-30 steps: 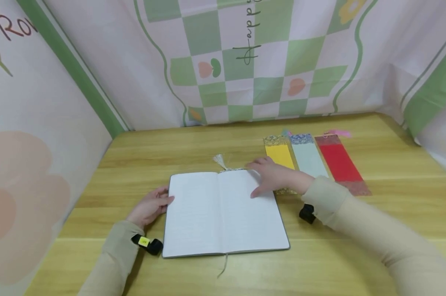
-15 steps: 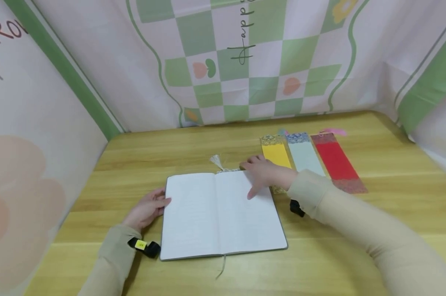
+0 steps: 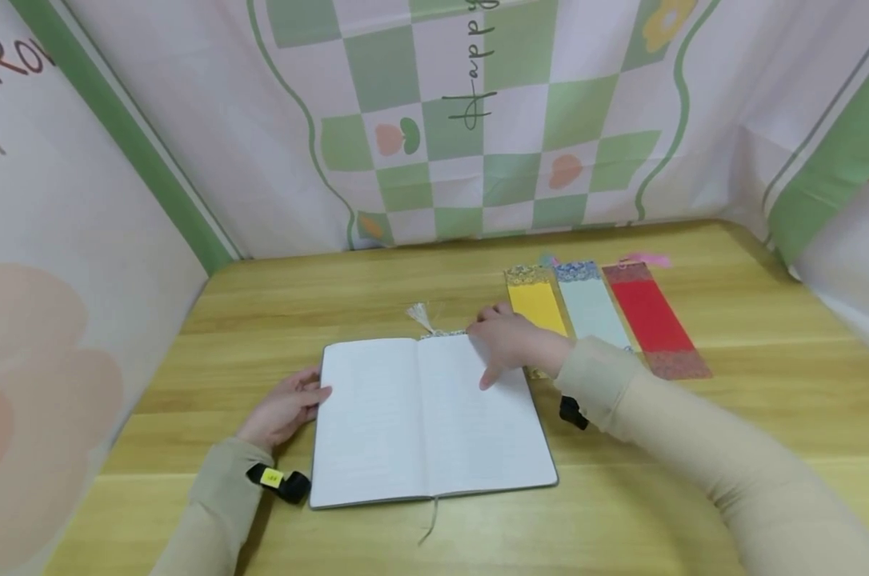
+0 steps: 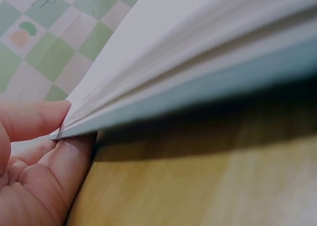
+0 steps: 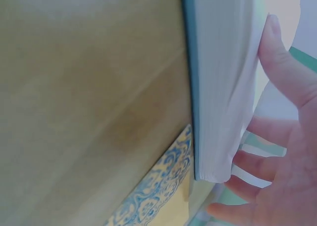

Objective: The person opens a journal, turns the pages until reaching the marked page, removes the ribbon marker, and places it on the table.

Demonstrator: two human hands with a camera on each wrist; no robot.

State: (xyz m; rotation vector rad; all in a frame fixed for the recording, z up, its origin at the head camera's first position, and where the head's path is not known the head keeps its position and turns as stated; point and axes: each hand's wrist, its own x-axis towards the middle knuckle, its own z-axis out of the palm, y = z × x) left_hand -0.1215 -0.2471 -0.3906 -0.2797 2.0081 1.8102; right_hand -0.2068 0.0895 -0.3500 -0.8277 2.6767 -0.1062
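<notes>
An open notebook (image 3: 370, 424) with blank-looking pages and a dark cover lies on the wooden table. At its left edge my left hand (image 3: 283, 406) pinches it, thumb over the pages and fingers under the cover, as the left wrist view confirms. My right hand (image 3: 510, 342) rests on the upper right page corner, thumb on the page. Its other fingers reach past the top edge, fairly straight and spread in the right wrist view. A white tassel (image 3: 420, 317) and a narrow patterned strip (image 3: 445, 334) stick out at the top, near the spine; the rest is hidden.
Right of the notebook lie a yellow bookmark (image 3: 538, 306), partly behind my right hand, a pale blue bookmark (image 3: 591, 304) and a red bookmark (image 3: 654, 316). A thin ribbon (image 3: 430, 524) hangs from the notebook's bottom. Patterned curtains (image 3: 398, 72) stand behind the table.
My right hand has shifted slightly left along the notebook's top right corner. The whole view has moved a little; the left hand keeps its hold.
</notes>
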